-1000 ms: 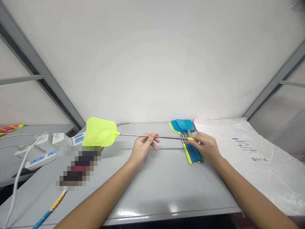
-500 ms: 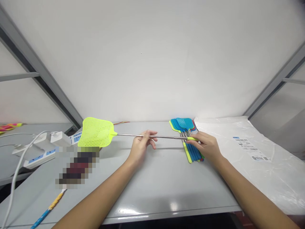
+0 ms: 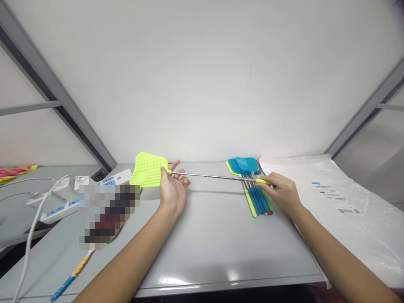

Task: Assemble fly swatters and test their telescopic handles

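A yellow-green fly swatter (image 3: 148, 169) with a thin metal shaft is stretched sideways above the table. At its left end my left hand (image 3: 173, 189) has the thumb against the base of the swatter's head, the other fingers behind it and partly spread. My right hand (image 3: 280, 189) pinches the swatter's short yellow-green handle. Just under and beside that hand lies a stack of fly swatters (image 3: 257, 202), mostly blue, with some yellow-green, green and red parts, their heads pointing to the wall.
A white plastic package (image 3: 360, 235) with a label covers the right side of the grey table (image 3: 208, 248). On the left are a power strip (image 3: 61, 210) with plugs, a white cable (image 3: 28, 248), a blurred-out object (image 3: 109, 221) and a blue-and-yellow cord (image 3: 72, 275). A white wall (image 3: 202, 84) stands behind.
My left hand has slid left along the shaft to the swatter's head and turned palm up. The head is nearer my right hand, and the shaft looks shorter.
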`<state>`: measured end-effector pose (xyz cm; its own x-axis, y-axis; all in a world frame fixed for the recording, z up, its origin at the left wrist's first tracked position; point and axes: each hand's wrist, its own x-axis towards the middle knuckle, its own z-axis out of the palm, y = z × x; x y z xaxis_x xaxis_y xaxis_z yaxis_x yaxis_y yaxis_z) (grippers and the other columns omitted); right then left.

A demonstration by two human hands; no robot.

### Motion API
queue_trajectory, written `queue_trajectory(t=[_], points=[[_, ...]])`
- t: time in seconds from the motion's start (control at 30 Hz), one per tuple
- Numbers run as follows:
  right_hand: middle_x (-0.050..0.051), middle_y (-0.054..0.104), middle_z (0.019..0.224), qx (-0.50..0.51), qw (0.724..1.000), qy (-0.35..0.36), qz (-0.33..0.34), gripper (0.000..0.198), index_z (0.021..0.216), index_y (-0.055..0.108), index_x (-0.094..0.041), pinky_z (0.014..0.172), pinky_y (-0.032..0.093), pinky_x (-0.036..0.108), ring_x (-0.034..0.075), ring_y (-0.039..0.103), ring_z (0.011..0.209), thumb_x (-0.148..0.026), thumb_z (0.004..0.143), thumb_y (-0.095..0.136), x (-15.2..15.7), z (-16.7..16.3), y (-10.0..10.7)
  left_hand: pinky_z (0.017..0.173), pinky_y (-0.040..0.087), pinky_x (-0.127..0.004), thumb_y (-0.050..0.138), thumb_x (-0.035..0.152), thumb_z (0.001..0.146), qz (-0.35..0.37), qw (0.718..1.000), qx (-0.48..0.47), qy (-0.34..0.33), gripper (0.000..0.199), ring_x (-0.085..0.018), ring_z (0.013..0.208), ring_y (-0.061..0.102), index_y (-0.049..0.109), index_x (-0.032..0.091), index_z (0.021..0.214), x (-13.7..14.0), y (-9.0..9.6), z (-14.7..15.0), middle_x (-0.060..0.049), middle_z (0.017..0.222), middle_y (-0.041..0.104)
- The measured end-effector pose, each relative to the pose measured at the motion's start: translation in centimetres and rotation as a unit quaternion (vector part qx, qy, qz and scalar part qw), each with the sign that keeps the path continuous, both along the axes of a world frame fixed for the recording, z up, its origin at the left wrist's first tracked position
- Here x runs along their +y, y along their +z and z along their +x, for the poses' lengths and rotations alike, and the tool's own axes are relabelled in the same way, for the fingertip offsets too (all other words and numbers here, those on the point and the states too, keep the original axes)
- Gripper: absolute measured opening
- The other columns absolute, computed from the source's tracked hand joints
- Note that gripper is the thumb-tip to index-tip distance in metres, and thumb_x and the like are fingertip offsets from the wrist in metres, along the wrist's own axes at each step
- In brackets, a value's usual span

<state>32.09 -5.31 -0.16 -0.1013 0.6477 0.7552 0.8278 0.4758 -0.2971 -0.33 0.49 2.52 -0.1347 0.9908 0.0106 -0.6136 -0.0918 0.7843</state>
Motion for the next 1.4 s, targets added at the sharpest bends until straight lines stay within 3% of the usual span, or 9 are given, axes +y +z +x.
queue_trajectory(t=[0.17,0.4,0.57,0.9,1.13,1.4], points=[[0.001,0.066,0.072,-0.002,1.000,-0.004,-0.009,0.022,0.083,0.071,-0.022,0.058,0.041,0.026,0.012,0.053,0.057,-0.042,0.086,0.065,-0.1,-0.2,0.0,0.060,0.046,-0.026,0.040,0.057,0.091,0.014,0.999,-0.018,0.033,0.045,-0.008,0.049,0.046,0.057,0.030,0.123,-0.3,-0.3,0.3,-0.001,0.085,0.056],[0.001,0.064,0.070,-0.007,0.999,-0.014,-0.030,0.028,0.081,0.070,-0.020,0.059,0.040,0.025,0.012,0.053,0.058,-0.046,0.087,0.061,-0.2,-0.1,0.2,0.056,0.041,-0.022,0.050,0.042,0.086,0.028,0.973,-0.016,0.228,0.026,-0.005,0.047,0.041,0.057,0.022,0.101,0.8,-0.3,-0.2,0.003,0.081,0.053],[0.000,0.062,0.070,0.005,0.999,-0.024,-0.044,0.027,0.083,0.068,-0.020,0.060,0.039,0.025,0.012,0.051,0.059,-0.045,0.087,0.061,-0.1,0.2,0.0,0.052,0.040,-0.021,0.059,0.039,0.080,0.033,0.963,0.008,0.266,0.026,-0.004,0.049,0.042,0.056,0.022,0.099,1.4,0.1,-1.0,0.002,0.092,0.057],[-0.001,0.062,0.066,-0.011,0.996,-0.082,-0.031,0.032,0.078,0.068,-0.020,0.059,0.037,0.024,0.012,0.053,0.058,-0.049,0.087,0.060,0.0,0.3,-0.4,0.053,0.038,-0.020,0.071,0.040,0.073,0.037,0.967,0.112,0.224,0.031,-0.005,0.061,0.046,0.065,0.019,0.094,1.1,-0.6,-0.4,-0.001,0.099,0.062],[-0.002,0.063,0.065,-0.051,0.997,-0.054,0.010,0.027,0.079,0.069,-0.021,0.057,0.036,0.022,0.010,0.055,0.056,-0.044,0.088,0.061,-0.5,-1.1,-0.6,0.051,0.040,-0.022,0.075,0.041,0.072,0.053,0.978,0.192,0.057,0.033,-0.012,0.071,0.053,0.066,0.021,0.096,-2.4,-1.5,3.3,-0.002,0.093,0.062],[-0.002,0.065,0.066,-0.055,0.997,-0.050,0.022,0.025,0.079,0.070,-0.020,0.057,0.036,0.022,0.009,0.056,0.056,-0.043,0.087,0.063,-0.4,-0.5,-0.6,0.052,0.041,-0.022,0.070,0.042,0.077,0.048,0.975,0.214,0.016,0.030,-0.013,0.075,0.051,0.062,0.022,0.099,-2.4,-1.7,3.1,-0.002,0.095,0.059]])
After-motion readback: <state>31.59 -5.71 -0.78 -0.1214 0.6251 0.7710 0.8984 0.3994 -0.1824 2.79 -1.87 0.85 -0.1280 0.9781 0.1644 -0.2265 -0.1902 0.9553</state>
